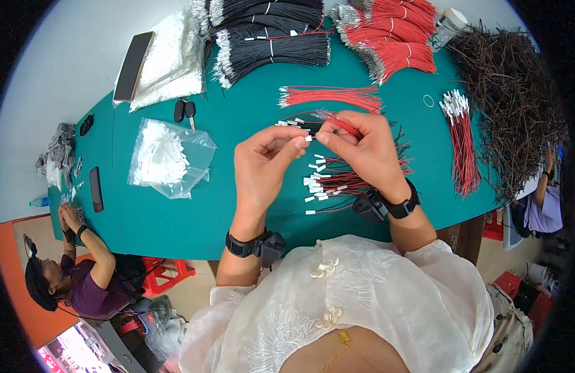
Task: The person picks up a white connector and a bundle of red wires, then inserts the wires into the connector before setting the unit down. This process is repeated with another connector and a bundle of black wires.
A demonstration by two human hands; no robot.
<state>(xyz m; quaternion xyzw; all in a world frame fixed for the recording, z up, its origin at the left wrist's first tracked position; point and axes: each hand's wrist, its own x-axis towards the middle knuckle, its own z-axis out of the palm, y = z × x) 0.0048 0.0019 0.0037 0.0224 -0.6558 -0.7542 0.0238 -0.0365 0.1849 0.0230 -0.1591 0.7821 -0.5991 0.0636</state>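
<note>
Between the thumb and forefinger of my left hand [262,161] is a small white connector [308,138]. My right hand [368,144], fingers closed, pinches a wire at the connector's right side. Several red wires [346,125] also lie in that right hand. Beneath both hands spreads a pile of red and black wires with white connectors [328,184]. Just beyond, a row of loose red wires [331,96] lies on the green table. Left of my left hand sits a clear bag of white connectors [163,155].
Tied black wire bundles [275,46] and red wire bundles [396,56] line the far side. To the right are finished-looking wires [463,149] and a dark tangled heap [511,99]. Keys [185,112] and phones [133,65] lie left; a co-worker [92,273] sits there.
</note>
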